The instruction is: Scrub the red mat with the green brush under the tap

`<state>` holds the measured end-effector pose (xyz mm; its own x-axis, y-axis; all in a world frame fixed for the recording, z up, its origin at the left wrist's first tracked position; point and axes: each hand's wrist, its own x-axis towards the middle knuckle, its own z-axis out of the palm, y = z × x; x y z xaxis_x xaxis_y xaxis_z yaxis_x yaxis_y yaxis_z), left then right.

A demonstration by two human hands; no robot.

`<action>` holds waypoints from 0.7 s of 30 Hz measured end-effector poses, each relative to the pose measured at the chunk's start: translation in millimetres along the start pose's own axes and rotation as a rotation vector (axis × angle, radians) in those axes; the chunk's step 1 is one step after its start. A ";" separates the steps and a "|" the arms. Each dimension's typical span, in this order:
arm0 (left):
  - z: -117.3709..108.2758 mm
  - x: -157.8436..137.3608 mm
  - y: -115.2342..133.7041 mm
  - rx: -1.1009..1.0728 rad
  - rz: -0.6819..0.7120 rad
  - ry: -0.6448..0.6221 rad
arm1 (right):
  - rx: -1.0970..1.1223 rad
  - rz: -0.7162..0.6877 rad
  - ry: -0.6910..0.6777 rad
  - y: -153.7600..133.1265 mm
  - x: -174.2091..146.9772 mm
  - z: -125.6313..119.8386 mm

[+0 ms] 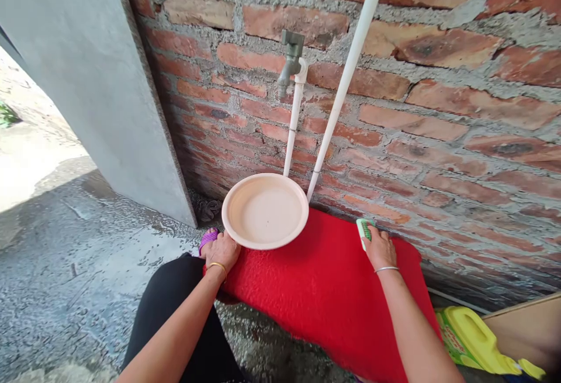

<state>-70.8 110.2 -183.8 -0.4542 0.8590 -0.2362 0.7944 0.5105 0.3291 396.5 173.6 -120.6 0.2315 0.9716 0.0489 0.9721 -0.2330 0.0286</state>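
Observation:
A wet-looking red cloth [324, 272] is spread over a low support that it mostly hides. At its left end, my left hand [222, 249] is closed on the cloth's edge, right beside the basin's rim; the fingertips are partly hidden. A pale pink basin [269, 216] stands on the cloth's back left part, with what looks like a little water inside. Toward the right end, my right hand [380, 248] is closed around a green and white scrub brush [363, 233], which rests on the cloth near its back edge.
A grey tap [290, 64] on a white pipe [294, 123] juts from the brick wall [438, 131] above the basin. Another white pipe [346, 85] runs beside it. A grey slab [105, 79] stands left. A yellow jug [471, 336] lies at lower right. The floor [87, 266] is wet.

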 end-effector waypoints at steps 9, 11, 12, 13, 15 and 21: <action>-6.0 -0.5 3.1 -0.051 -0.003 -0.010 | -0.023 0.275 0.050 133.5 -45.7 11.7; -7.3 -0.8 3.6 -0.051 -0.007 -0.016 | 0.021 0.279 0.117 145.4 -59.7 22.3; -7.5 -0.6 3.4 -0.046 -0.007 -0.018 | 0.057 0.247 0.159 144.1 -68.0 27.4; -7.4 0.0 3.0 -0.040 -0.008 -0.020 | 0.107 0.186 0.201 136.9 -77.5 32.1; -5.9 1.8 1.5 -0.028 -0.008 -0.026 | 0.231 -0.002 0.267 104.9 -100.5 39.8; 1.9 9.6 -5.5 -0.038 -0.003 -0.008 | 0.342 -0.507 0.272 -32.0 -164.1 51.3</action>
<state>-78.8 115.5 -189.6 -0.4534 0.8572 -0.2441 0.7771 0.5143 0.3629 329.4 23.7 -180.7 -0.2315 0.9021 0.3643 0.9260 0.3191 -0.2018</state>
